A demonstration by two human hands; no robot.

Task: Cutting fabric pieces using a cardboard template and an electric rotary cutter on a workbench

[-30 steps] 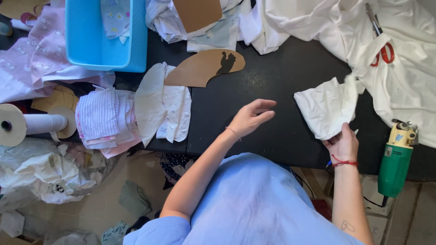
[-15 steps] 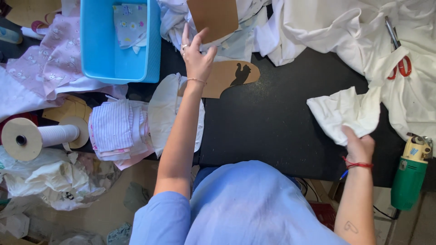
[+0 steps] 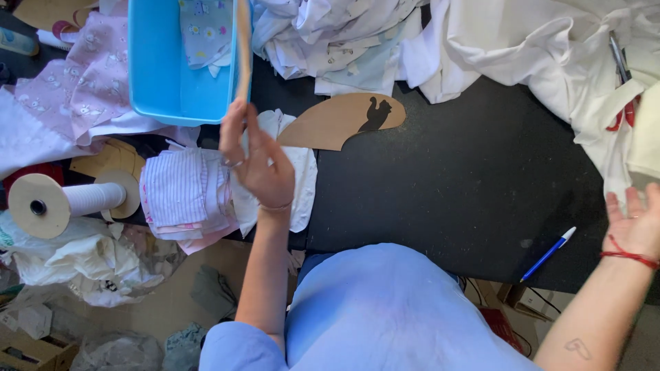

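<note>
My left hand (image 3: 256,161) is raised over the table's left part and grips the lower end of a thin brown cardboard piece (image 3: 242,48), seen edge-on in front of the blue plastic bin (image 3: 161,75). Below that hand lie a stack of pink striped fabric pieces (image 3: 177,199) and a white cloth piece (image 3: 301,175). My right hand (image 3: 636,220) is at the right edge of the black table (image 3: 454,185), palm up with fingers spread and nothing in it. A blue pen (image 3: 548,254) lies near the table's front edge, left of that hand.
A curved brown cardboard template (image 3: 340,120) lies at mid-table. White garments (image 3: 509,41) are heaped along the back, with red-handled scissors (image 3: 622,103) at the right. Pink printed fabric (image 3: 82,89) and a white roll on a spool (image 3: 65,201) sit at the left.
My left hand took the cardboard piece from the back pile and drew it left and toward me. My right hand let go of the white cloth and opened; the pen now shows.
</note>
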